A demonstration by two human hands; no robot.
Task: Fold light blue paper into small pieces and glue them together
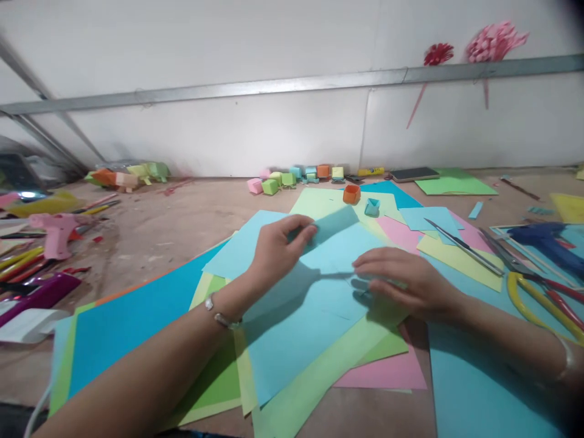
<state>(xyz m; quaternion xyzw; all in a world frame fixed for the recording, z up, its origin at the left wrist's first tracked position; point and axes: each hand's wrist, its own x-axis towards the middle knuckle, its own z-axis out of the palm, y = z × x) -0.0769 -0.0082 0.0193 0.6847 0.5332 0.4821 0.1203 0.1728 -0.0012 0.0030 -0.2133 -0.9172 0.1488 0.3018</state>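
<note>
My left hand (pixel 285 246) is closed, thumb and fingertips pinching a strip of light blue paper (pixel 338 220) that stretches to the right above the sheets. My right hand (pixel 406 283) hovers low over a large light blue sheet (pixel 301 340), its fingers curved and the thumb a little apart from them; I see nothing held there. Under both hands the coloured sheets overlap in a loose pile. Just beyond the strip sit a small orange folded paper box (pixel 351 194) and a small blue folded paper piece (pixel 372 207).
Scissors with yellow handles (pixel 524 298) and a blue glue gun (pixel 542 240) lie at right. A pink glue gun (pixel 57 234) is at left among pens and tools. Small paper cubes (pixel 288 179), a glue stick (pixel 371 171) and a phone (pixel 414 174) line the wall.
</note>
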